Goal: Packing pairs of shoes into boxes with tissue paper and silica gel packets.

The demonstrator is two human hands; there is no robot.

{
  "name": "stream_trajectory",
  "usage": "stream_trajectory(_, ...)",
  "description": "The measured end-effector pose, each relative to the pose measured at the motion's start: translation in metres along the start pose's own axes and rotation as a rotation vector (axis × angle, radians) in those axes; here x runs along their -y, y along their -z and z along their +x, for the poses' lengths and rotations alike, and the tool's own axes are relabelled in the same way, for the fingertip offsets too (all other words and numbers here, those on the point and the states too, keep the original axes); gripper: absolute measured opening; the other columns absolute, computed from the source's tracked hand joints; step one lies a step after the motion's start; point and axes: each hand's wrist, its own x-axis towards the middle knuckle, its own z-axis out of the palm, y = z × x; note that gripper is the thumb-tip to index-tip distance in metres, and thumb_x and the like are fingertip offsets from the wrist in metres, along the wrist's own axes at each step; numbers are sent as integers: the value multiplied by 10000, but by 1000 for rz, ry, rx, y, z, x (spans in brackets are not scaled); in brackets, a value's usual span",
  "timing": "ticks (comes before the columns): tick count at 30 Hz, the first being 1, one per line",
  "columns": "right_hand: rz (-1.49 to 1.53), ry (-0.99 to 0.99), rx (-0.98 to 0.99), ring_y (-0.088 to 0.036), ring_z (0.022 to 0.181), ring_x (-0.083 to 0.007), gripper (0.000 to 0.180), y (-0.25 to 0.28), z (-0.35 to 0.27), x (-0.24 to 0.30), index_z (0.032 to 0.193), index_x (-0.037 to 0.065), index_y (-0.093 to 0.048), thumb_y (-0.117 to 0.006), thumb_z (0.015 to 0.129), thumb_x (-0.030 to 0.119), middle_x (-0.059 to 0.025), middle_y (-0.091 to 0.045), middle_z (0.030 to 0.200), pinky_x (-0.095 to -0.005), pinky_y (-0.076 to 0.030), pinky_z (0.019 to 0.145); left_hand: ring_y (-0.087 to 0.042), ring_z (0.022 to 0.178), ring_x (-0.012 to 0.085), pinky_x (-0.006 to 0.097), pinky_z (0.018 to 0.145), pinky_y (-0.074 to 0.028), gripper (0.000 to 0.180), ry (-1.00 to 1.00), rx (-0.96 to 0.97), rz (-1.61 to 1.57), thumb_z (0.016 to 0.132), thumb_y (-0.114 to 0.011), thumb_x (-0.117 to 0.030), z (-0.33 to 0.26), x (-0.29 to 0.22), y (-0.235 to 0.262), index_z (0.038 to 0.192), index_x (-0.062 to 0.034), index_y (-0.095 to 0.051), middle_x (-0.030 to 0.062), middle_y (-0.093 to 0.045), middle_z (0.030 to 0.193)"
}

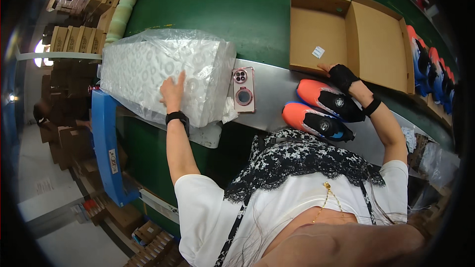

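Note:
My left hand [172, 91], fingers spread, rests on a stack of white patterned tissue paper [143, 71] inside a clear plastic bag. At the near wall of an open brown cardboard shoe box [316, 24] is my right hand [340, 76], in a black fingerless cover, its fingers closed over the edge. The box's lid [380, 39] is folded back to the right, and a small white label [318, 52] lies inside. Just below my right hand sits a pair of orange, black and blue shoes [321, 104], side by side. A pink-framed phone [243, 89] lies between the bag and the shoes.
Several similar shoes [433, 69] stand in a row past the lid at right. A metal strip [271, 86] edges the green table [222, 0]. A blue frame [105, 143] stands at left, with stacked cartons [79, 39] beyond. Crumpled plastic [440, 163] lies at lower right.

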Motion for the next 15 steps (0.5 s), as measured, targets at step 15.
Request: stream_trajectory(15, 32, -3, 61, -583, 824, -304, 270, 0, 9, 2, 1016, 91, -552, -411, 819, 209, -186, -590, 893, -373, -444, 712, -573, 685, 330, 394, 623, -455, 385, -375, -675, -739, 888, -381, -261, -27, -31, 130, 854, 81, -555, 215, -580, 771)
